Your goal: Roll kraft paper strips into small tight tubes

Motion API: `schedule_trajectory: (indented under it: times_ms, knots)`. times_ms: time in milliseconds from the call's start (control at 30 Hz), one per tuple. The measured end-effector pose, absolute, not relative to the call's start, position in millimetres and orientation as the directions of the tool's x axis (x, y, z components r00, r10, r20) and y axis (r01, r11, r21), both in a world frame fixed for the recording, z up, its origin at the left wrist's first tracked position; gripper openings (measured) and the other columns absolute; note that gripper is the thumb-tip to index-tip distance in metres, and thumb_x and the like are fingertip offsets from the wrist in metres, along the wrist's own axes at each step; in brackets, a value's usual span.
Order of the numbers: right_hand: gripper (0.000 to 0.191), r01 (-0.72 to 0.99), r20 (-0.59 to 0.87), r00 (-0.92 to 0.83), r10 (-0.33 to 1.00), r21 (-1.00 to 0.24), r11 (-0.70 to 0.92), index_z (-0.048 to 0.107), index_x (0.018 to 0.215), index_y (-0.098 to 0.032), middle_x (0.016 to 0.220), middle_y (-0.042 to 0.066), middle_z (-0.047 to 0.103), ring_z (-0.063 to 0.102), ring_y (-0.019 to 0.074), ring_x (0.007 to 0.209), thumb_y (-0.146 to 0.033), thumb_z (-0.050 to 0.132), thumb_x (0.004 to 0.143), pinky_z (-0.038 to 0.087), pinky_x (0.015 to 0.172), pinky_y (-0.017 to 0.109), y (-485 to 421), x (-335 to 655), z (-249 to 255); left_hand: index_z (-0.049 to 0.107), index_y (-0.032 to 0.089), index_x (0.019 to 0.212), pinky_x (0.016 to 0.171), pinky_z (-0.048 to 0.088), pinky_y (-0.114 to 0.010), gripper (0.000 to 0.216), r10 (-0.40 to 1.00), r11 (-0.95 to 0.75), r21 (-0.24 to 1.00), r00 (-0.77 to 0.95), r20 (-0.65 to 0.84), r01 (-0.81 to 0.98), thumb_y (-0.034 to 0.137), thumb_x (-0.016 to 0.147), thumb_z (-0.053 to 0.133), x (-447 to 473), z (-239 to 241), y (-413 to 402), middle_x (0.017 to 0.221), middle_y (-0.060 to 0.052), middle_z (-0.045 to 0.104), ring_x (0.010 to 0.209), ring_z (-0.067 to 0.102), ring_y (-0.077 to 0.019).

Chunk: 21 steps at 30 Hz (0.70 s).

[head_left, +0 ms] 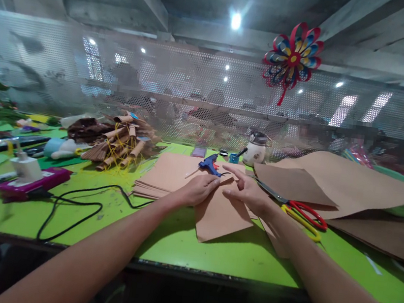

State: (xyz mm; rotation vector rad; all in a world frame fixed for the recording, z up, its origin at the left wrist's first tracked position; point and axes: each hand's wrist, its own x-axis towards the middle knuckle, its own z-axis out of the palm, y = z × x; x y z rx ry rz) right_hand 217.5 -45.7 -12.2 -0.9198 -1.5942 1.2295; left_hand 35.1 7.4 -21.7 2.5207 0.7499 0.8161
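In the head view my left hand (201, 189) is closed on the upper left edge of a brown paper sheet (222, 219), whose lower part sticks out toward me over the table. My right hand (247, 190) is at the sheet's upper right, index finger stretched out and thumb apart; its other fingers are partly hidden. Just beyond both hands, a blue glue gun (209, 164) lies on a stack of brown paper sheets (169, 174). Scissors (303, 215) with red and yellow handles lie right of my right hand, partly behind my forearm.
A bundle of brown paper rolls (124, 144) with yellow ties lies back left. A purple power strip (36, 184) and black cable (100, 202) are at left. Large brown paper sheets (346, 185) cover the right. A white jar (255, 151) stands before the perforated screen (181, 79).
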Motion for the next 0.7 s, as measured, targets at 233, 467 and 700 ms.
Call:
schedule_trajectory:
  times_ms: [233,467,700]
  knots:
    - [0.071,0.109,0.254,-0.311,0.916,-0.948,0.300,0.035,0.133,-0.020,0.064,-0.003,0.051,0.044,0.0079,0.054,-0.020,0.063,0.067,0.037,0.052,0.019,-43,220,-15,0.059,0.014,0.086,0.070,0.039,-0.025,0.045,0.589,-0.747,0.584,0.725,0.358,0.318,0.043,0.090,0.026,33,-22,11,0.085,-0.005,0.061,0.077,0.053,-0.0167]
    - [0.067,0.213,0.310,-0.298,0.903,-0.900,0.379,0.039,0.130,-0.017,0.059,-0.005,0.046,0.037,0.0063,0.050,-0.017,0.061,0.067,0.032,0.048,0.018,-43,219,-12,0.058,0.015,0.096,0.070,0.038,-0.026,0.046,0.571,-0.764,0.546,0.755,0.322,0.344,0.049,0.089,0.028,33,-21,5,0.094,-0.008,0.062,0.081,0.054,-0.0187]
    - [0.064,0.237,0.331,-0.338,0.881,-0.876,0.421,0.040,0.129,-0.014,0.058,-0.005,0.047,0.037,0.0060,0.050,-0.020,0.061,0.068,0.030,0.047,0.017,-37,224,-13,0.054,0.015,0.093,0.061,0.036,-0.026,0.052,0.632,-0.745,0.463,0.732,0.256,0.481,0.056,0.087,0.022,35,-18,-3,0.083,-0.008,0.061,0.072,0.053,-0.0186]
